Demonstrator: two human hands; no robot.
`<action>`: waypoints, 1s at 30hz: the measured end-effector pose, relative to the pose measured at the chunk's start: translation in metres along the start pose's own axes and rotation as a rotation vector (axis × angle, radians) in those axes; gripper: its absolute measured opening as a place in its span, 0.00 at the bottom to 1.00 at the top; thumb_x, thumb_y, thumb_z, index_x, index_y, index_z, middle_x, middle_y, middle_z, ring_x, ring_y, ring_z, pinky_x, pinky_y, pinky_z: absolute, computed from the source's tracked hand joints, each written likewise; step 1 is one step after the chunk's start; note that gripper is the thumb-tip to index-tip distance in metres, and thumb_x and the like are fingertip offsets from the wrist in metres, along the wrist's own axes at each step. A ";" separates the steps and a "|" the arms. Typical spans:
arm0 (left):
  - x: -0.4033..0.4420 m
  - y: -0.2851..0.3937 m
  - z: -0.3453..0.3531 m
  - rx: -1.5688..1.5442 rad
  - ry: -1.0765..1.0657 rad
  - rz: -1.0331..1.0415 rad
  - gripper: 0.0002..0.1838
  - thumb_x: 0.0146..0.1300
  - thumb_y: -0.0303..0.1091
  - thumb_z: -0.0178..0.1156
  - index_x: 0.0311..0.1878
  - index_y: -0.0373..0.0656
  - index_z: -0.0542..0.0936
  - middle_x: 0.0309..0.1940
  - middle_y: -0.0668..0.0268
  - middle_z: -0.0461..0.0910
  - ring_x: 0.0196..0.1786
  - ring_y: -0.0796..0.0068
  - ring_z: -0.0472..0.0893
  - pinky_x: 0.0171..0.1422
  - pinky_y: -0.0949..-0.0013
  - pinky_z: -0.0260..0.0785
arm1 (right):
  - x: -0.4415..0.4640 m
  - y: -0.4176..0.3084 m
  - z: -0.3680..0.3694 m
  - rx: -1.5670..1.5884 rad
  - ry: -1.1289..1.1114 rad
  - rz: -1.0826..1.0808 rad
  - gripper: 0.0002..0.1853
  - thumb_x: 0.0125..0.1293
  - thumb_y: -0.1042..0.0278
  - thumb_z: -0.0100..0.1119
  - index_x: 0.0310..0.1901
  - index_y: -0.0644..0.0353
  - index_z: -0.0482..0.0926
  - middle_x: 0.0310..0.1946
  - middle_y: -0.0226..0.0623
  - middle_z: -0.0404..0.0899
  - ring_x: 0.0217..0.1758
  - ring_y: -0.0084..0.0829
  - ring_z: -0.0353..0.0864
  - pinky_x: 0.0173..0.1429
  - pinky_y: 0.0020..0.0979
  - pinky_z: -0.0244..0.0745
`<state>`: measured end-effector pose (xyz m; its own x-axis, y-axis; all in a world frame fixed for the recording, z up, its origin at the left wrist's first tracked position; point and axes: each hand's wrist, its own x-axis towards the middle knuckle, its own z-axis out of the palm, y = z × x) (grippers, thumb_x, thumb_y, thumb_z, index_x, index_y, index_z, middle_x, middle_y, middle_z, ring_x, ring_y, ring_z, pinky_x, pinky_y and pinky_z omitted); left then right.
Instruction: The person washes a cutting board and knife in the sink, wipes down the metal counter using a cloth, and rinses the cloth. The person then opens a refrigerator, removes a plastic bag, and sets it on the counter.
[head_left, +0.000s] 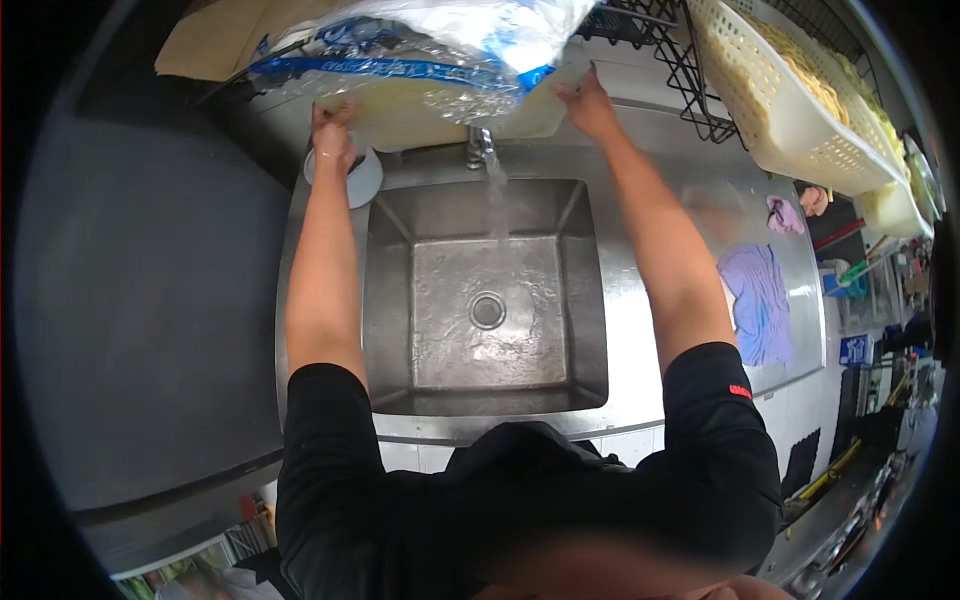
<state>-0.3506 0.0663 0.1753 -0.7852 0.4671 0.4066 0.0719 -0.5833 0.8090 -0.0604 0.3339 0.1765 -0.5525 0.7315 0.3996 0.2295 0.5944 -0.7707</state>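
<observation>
Behind the running faucet stands a pale yellowish board, looking like a cutting board, its upper part hidden by plastic bags. My left hand is closed at the board's left edge. At its right edge, my right hand grips with thumb and fingers, partly hidden. Both arms reach forward over either side of the steel sink. Water falls from the spout into the basin and spreads around the drain. A round whitish container sits beneath my left wrist.
Clear plastic packaging with blue print hangs over the board, beside brown cardboard. Black wire racks and a white perforated basket of noodles jut in at upper right. A purple-blue cloth lies on the right counter.
</observation>
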 end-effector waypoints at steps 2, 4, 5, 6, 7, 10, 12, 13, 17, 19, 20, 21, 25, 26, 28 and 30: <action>0.006 -0.010 -0.017 0.098 0.136 -0.054 0.20 0.53 0.23 0.64 0.50 0.42 0.73 0.46 0.65 0.76 0.51 0.70 0.73 0.59 0.66 0.62 | -0.003 0.011 0.011 -0.031 -0.044 0.033 0.39 0.62 0.58 0.62 0.68 0.68 0.55 0.62 0.58 0.68 0.63 0.51 0.71 0.66 0.40 0.66; 0.014 -0.023 -0.043 0.143 0.255 -0.180 0.17 0.58 0.25 0.61 0.51 0.40 0.73 0.46 0.63 0.76 0.51 0.69 0.73 0.60 0.65 0.62 | -0.022 0.034 0.017 -0.056 -0.109 0.044 0.38 0.63 0.56 0.60 0.69 0.68 0.56 0.65 0.56 0.64 0.67 0.52 0.66 0.68 0.41 0.63; 0.011 -0.020 -0.046 0.135 0.228 -0.235 0.15 0.60 0.25 0.59 0.51 0.40 0.73 0.46 0.62 0.76 0.51 0.68 0.73 0.59 0.65 0.63 | -0.037 0.042 0.016 -0.060 -0.137 0.127 0.37 0.63 0.56 0.59 0.67 0.68 0.59 0.67 0.56 0.62 0.69 0.51 0.64 0.69 0.42 0.61; 0.003 -0.019 -0.046 0.132 0.086 -0.138 0.15 0.61 0.25 0.58 0.52 0.40 0.73 0.48 0.61 0.76 0.51 0.68 0.73 0.58 0.65 0.64 | -0.064 0.042 0.010 -0.128 -0.081 0.057 0.35 0.63 0.56 0.60 0.66 0.66 0.61 0.66 0.55 0.63 0.68 0.52 0.65 0.69 0.43 0.62; 0.012 -0.029 -0.064 0.198 0.082 -0.171 0.17 0.60 0.24 0.57 0.54 0.41 0.72 0.49 0.61 0.76 0.52 0.68 0.74 0.58 0.65 0.64 | -0.099 0.040 0.002 -0.205 -0.025 -0.015 0.34 0.62 0.56 0.60 0.65 0.65 0.63 0.65 0.55 0.64 0.67 0.52 0.66 0.69 0.43 0.62; 0.001 -0.020 -0.053 0.215 0.137 -0.182 0.20 0.61 0.27 0.56 0.58 0.41 0.69 0.53 0.61 0.74 0.55 0.67 0.74 0.61 0.64 0.64 | -0.195 0.045 -0.042 -0.243 -0.082 0.097 0.28 0.57 0.61 0.62 0.59 0.62 0.72 0.59 0.51 0.72 0.63 0.50 0.70 0.67 0.42 0.64; -0.021 -0.006 -0.035 0.273 0.202 -0.162 0.20 0.62 0.30 0.56 0.58 0.40 0.69 0.51 0.61 0.74 0.53 0.68 0.74 0.61 0.63 0.64 | -0.255 0.076 -0.082 -0.374 -0.029 0.164 0.24 0.55 0.64 0.63 0.55 0.61 0.75 0.55 0.49 0.75 0.60 0.49 0.72 0.66 0.42 0.66; -0.038 0.000 -0.025 0.275 0.256 -0.152 0.20 0.62 0.31 0.56 0.57 0.39 0.69 0.48 0.62 0.75 0.51 0.68 0.74 0.60 0.63 0.64 | -0.283 0.097 -0.106 -0.471 0.026 0.175 0.23 0.54 0.65 0.63 0.53 0.61 0.77 0.53 0.48 0.77 0.59 0.48 0.73 0.65 0.41 0.67; -0.123 -0.062 -0.090 0.647 0.048 -0.151 0.08 0.65 0.33 0.55 0.43 0.38 0.77 0.36 0.66 0.76 0.40 0.73 0.75 0.47 0.68 0.69 | -0.376 0.174 -0.221 -0.569 0.346 0.526 0.24 0.53 0.66 0.63 0.53 0.59 0.77 0.52 0.48 0.77 0.58 0.48 0.74 0.64 0.41 0.67; -0.209 -0.080 -0.072 0.847 -0.114 -0.155 0.03 0.64 0.25 0.54 0.36 0.39 0.77 0.32 0.69 0.77 0.36 0.77 0.74 0.44 0.72 0.69 | -0.404 0.187 -0.278 -0.698 0.376 0.689 0.24 0.53 0.65 0.64 0.54 0.59 0.77 0.53 0.47 0.77 0.58 0.47 0.74 0.62 0.41 0.69; -0.245 -0.108 -0.088 0.910 -0.202 -0.104 0.03 0.63 0.24 0.55 0.34 0.39 0.78 0.31 0.69 0.78 0.36 0.77 0.74 0.44 0.72 0.69 | -0.416 0.199 -0.305 -0.726 0.410 0.754 0.24 0.54 0.63 0.63 0.54 0.59 0.76 0.51 0.47 0.78 0.56 0.46 0.76 0.60 0.41 0.70; -0.283 -0.120 -0.082 0.927 -0.207 -0.251 0.02 0.62 0.23 0.57 0.34 0.39 0.79 0.30 0.69 0.79 0.36 0.77 0.75 0.46 0.71 0.70 | -0.426 0.210 -0.323 -0.750 0.438 0.821 0.24 0.54 0.61 0.63 0.54 0.58 0.76 0.50 0.47 0.79 0.54 0.46 0.77 0.57 0.41 0.72; -0.397 -0.124 0.055 0.876 -0.294 -0.450 0.04 0.61 0.24 0.59 0.39 0.37 0.80 0.33 0.67 0.81 0.37 0.76 0.79 0.45 0.73 0.71 | -0.417 0.232 -0.344 -0.476 0.184 0.823 0.19 0.58 0.52 0.64 0.43 0.60 0.81 0.34 0.45 0.84 0.40 0.44 0.83 0.46 0.40 0.77; -0.416 -0.118 0.110 0.774 -0.322 -0.551 0.05 0.61 0.25 0.59 0.40 0.36 0.80 0.33 0.67 0.81 0.37 0.77 0.79 0.44 0.74 0.71 | -0.398 0.201 -0.327 -0.376 -0.101 0.858 0.23 0.57 0.43 0.63 0.37 0.59 0.83 0.28 0.45 0.83 0.36 0.44 0.83 0.44 0.40 0.77; -0.446 -0.138 0.180 0.670 -0.471 -0.545 0.06 0.62 0.26 0.60 0.41 0.36 0.79 0.33 0.67 0.81 0.36 0.79 0.79 0.43 0.76 0.71 | -0.395 0.181 -0.268 -0.550 -0.382 0.639 0.38 0.53 0.26 0.54 0.39 0.61 0.80 0.41 0.47 0.82 0.45 0.46 0.81 0.48 0.43 0.75; -0.469 -0.156 0.252 0.622 -0.504 -0.553 0.06 0.61 0.25 0.58 0.41 0.34 0.79 0.30 0.67 0.80 0.32 0.81 0.77 0.38 0.77 0.70 | -0.396 0.176 -0.233 -0.480 -0.415 0.527 0.36 0.50 0.36 0.66 0.46 0.64 0.73 0.42 0.51 0.78 0.47 0.49 0.80 0.48 0.45 0.75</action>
<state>0.1614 0.1050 -0.0347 -0.4606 0.8839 -0.0809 0.1982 0.1913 0.9613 0.3857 0.2267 -0.0019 -0.5060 0.8274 -0.2438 0.8071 0.3544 -0.4722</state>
